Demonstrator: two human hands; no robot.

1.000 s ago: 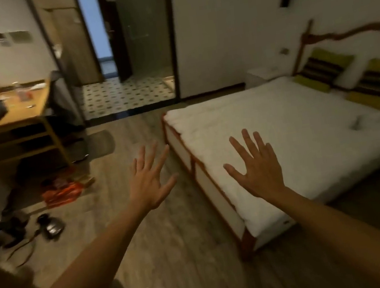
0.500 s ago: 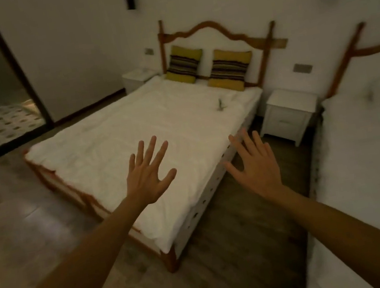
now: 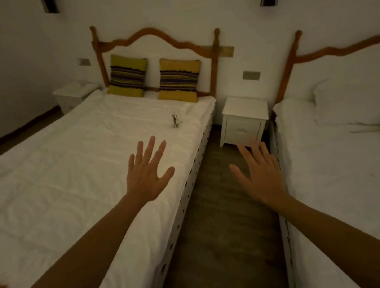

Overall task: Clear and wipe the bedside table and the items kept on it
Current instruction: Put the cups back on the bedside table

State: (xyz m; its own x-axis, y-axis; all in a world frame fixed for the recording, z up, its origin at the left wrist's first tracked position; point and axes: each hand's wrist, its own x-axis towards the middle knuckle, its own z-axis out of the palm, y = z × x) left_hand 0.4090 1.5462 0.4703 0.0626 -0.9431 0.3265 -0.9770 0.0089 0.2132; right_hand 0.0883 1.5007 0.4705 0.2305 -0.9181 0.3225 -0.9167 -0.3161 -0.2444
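Approach step: left hand (image 3: 148,175) and right hand (image 3: 261,175) splayed wide, holding nothing. Table (image 3: 244,117) lies well beyond both; next, close in.

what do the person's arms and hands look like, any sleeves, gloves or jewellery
Both arms are bare from the frame edge to the wrist, with no sleeves in view. The left hand and right hand wear no gloves. No rings, watch or bracelets show on the fingers or wrists, though the dim light could hide small details.
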